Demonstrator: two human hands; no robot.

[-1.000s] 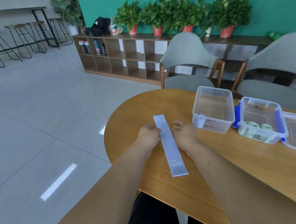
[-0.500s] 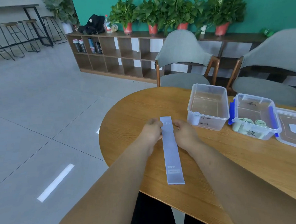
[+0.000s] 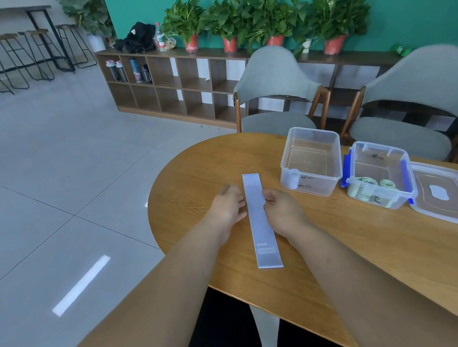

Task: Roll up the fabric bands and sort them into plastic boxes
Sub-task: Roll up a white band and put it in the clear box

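While the left hand (image 3: 228, 205) and right hand (image 3: 281, 210) sit against opposite edges of the pale blue band (image 3: 262, 224) near its far end, I cannot tell whether either pinches it. It lies flat and unrolled on the wooden table (image 3: 196, 172), left of the clear box (image 3: 316, 188).

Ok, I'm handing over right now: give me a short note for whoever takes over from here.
Left hand: fingertips at the left edge of the pale lilac fabric band; grip unclear.
Right hand: pinches its right edge.
The band lies flat, unrolled, on the round wooden table.
Done: one pale rolled band in the clear plastic box; green rolled bands in the blue-clipped plastic box.
Left: roll this band, then box it, likely with the pale roll.
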